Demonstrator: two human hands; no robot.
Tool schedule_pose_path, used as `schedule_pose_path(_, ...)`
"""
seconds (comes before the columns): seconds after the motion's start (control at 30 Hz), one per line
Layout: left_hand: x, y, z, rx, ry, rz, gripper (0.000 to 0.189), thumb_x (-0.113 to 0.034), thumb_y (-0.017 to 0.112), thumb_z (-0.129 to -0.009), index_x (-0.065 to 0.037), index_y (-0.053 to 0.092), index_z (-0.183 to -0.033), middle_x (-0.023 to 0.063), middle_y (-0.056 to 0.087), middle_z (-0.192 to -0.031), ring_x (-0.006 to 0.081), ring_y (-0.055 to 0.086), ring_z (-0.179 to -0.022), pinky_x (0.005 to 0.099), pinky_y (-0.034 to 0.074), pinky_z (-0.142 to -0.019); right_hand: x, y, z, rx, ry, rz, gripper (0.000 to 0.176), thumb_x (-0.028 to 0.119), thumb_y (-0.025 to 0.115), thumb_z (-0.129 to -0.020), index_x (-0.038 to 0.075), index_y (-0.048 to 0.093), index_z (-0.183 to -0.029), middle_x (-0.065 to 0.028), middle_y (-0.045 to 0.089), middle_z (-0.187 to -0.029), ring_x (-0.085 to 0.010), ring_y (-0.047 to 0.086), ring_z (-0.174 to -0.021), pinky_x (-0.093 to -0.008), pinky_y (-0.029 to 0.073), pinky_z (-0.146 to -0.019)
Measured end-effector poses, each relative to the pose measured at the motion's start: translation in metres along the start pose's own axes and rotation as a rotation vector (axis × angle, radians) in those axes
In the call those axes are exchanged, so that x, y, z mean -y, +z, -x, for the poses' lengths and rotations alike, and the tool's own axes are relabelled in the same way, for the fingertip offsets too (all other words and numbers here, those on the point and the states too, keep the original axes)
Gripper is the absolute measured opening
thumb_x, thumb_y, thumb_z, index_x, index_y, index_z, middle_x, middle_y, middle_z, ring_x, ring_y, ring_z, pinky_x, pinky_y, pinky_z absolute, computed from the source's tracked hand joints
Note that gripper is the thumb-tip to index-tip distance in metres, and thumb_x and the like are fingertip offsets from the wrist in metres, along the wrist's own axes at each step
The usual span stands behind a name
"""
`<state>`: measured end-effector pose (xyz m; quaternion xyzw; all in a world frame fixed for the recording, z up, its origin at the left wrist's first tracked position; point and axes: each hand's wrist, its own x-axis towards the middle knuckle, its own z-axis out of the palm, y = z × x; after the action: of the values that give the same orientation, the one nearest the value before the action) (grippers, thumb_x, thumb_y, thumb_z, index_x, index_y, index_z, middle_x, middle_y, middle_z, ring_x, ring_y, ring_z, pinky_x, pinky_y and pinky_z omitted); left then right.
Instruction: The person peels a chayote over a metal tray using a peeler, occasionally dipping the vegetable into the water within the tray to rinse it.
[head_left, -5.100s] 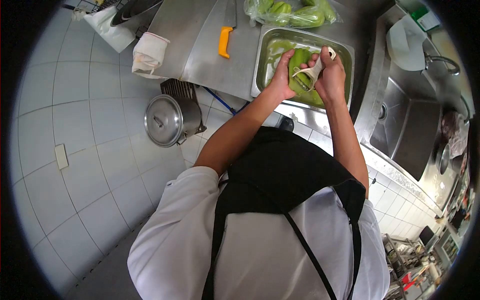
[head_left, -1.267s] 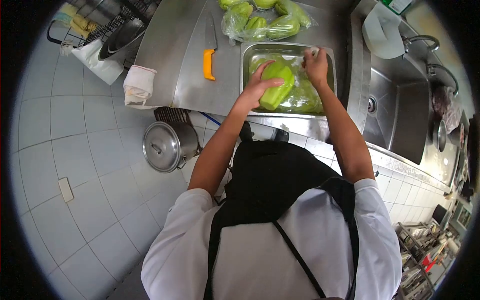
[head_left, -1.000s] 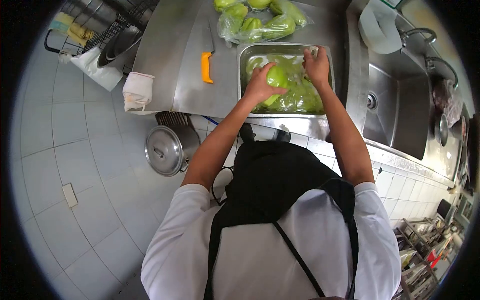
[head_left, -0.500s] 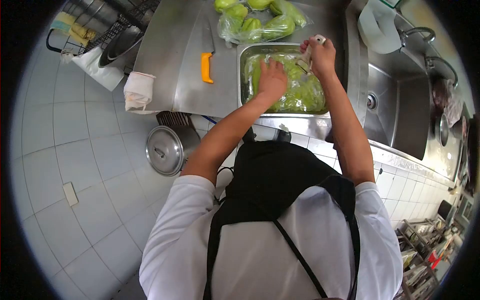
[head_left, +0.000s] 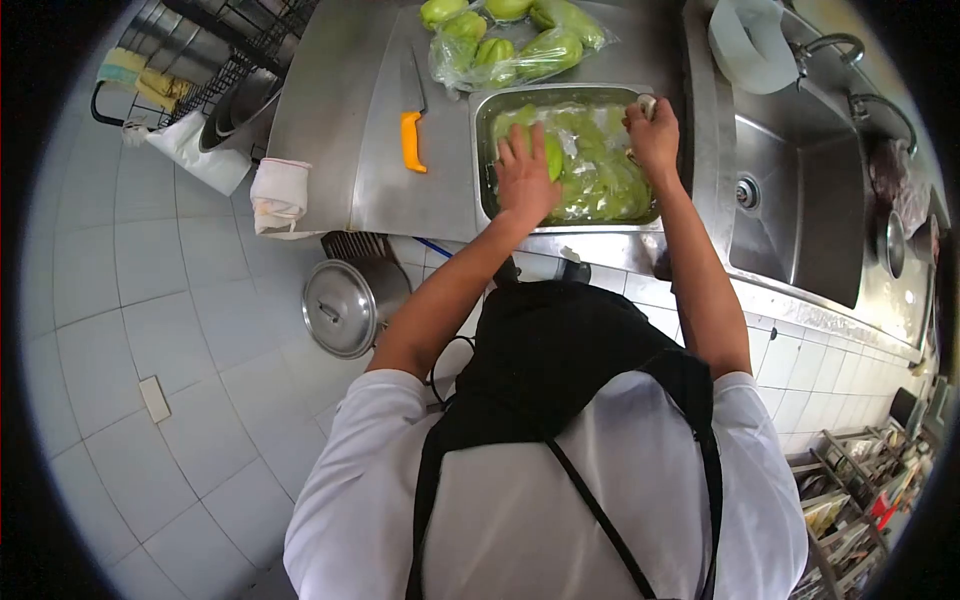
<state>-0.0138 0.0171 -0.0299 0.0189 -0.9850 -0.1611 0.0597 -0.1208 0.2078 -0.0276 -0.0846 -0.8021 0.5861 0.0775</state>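
A rectangular metal tray [head_left: 483,200] holds pale green pieces [head_left: 605,175] under a wet, glossy surface. My left hand [head_left: 528,185] reaches into its left side, fingers apart over a bright green chayote [head_left: 554,157]. The chayote shows between index finger and thumb; its far side is hidden under the palm. Above the tray's right edge, my right hand [head_left: 653,138] is closed around a white-handled peeler [head_left: 647,104]. Fingers hide most of the peeler. Behind the tray lies a clear plastic bag [head_left: 607,40] with several chayotes [head_left: 550,55].
An orange-handled knife [head_left: 412,142] lies left of the tray on the steel counter [head_left: 400,205]. A rolled white cloth [head_left: 280,192] sits at the counter's left corner. To the right is a sink [head_left: 775,215] with taps. A lidded pot [head_left: 342,308] stands on the floor.
My left hand has shifted left and toward me, and the chayote now shows at its right side. My right hand has moved slightly right and lower with the peeler, away from the tray's middle.
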Motion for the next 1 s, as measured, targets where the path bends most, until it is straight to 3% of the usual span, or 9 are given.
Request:
schedule_pose_path(0.13,0.02,-0.008,-0.028,0.191,-0.28,0.195,0.113,-0.039,0.086,-0.058,0.003,0.026,-0.145,0.0286,0.039,-0.136,0.0434,0.04,-0.127,0.0436,0.037,-0.106,0.023,0.007,0.016,0.081,0.028,-0.071,0.023,0.01,0.062,-0.091,-0.003,0.058,-0.109,-0.0079,0.065,-0.083,-0.0138,0.062,-0.068,-0.0289,0.051,-0.062)
schedule_pose_path(0.17,0.027,-0.007,-0.032,0.168,-0.297,0.29,0.111,-0.039,0.086,-0.058,0.0,0.029,-0.145,0.0281,0.04,-0.135,0.0443,0.042,-0.125,0.0436,0.036,-0.107,0.016,0.013,0.014,0.111,0.034,-0.1,0.024,0.01,0.062,-0.091,-0.004,0.058,-0.11,-0.0102,0.066,-0.085,-0.0156,0.065,-0.069,-0.0303,0.051,-0.062)
schedule_pose_path(0.27,0.046,0.005,-0.031,0.14,-0.066,0.306,0.104,-0.037,0.084,-0.062,-0.006,0.032,-0.147,0.0302,0.035,-0.141,0.0461,0.037,-0.129,0.0463,0.033,-0.109,-0.005,0.026,0.009,0.169,0.068,-0.218,0.026,0.01,0.063,-0.091,-0.004,0.057,-0.112,-0.014,0.068,-0.087,-0.0186,0.068,-0.069,-0.0323,0.053,-0.061)
schedule_pose_path(0.37,0.043,0.023,-0.013,-0.094,0.113,0.069,0.098,-0.034,0.082,-0.067,-0.012,0.033,-0.149,0.0327,0.024,-0.148,0.0499,0.029,-0.133,0.0502,0.03,-0.111,0.009,0.027,0.02,0.173,0.138,-0.357,0.026,0.007,0.061,-0.091,-0.004,0.055,-0.113,-0.0117,0.066,-0.085,-0.017,0.066,-0.067,-0.0296,0.052,-0.059)
schedule_pose_path(0.47,0.024,0.012,0.006,-0.171,0.064,0.021,0.099,-0.027,0.082,-0.068,-0.013,0.029,-0.151,0.0351,0.014,-0.151,0.0534,0.023,-0.134,0.0531,0.028,-0.111,0.017,0.018,0.025,0.159,0.175,-0.405,0.025,0.005,0.061,-0.091,-0.004,0.054,-0.113,-0.0104,0.064,-0.082,-0.0158,0.064,-0.065,-0.028,0.051,-0.057)
schedule_pose_path(0.6,0.016,0.003,-0.003,-0.021,-0.082,0.077,0.115,-0.024,0.088,-0.059,-0.009,0.022,-0.151,0.0346,0.021,-0.146,0.0527,0.027,-0.131,0.0526,0.03,-0.109,0.027,0.01,0.027,0.19,0.207,-0.414,0.027,0.003,0.059,-0.092,-0.004,0.051,-0.116,-0.0106,0.063,-0.084,-0.016,0.063,-0.068,-0.0286,0.053,-0.06)
schedule_pose_path(0.8,0.025,-0.002,-0.026,0.157,-0.329,0.361,0.129,-0.033,0.092,-0.055,-0.007,0.011,-0.152,0.0306,0.027,-0.145,0.0448,0.032,-0.133,0.048,0.032,-0.111,0.025,0.012,0.025,0.2,0.241,-0.449,0.031,0.002,0.059,-0.092,-0.005,0.048,-0.12,-0.0119,0.063,-0.086,-0.0175,0.063,-0.07,-0.0294,0.054,-0.061)
schedule_pose_path(1.0,0.032,0.011,-0.005,-0.017,-0.152,0.344,0.133,-0.033,0.094,-0.051,0.0,0.011,-0.15,0.028,0.033,-0.142,0.0411,0.037,-0.131,0.0481,0.034,-0.109,0.018,0.016,0.026,0.197,0.326,-0.664,0.027,0.0,0.06,-0.09,-0.004,0.048,-0.115,-0.014,0.063,-0.087,-0.0199,0.063,-0.069,-0.0316,0.054,-0.06)
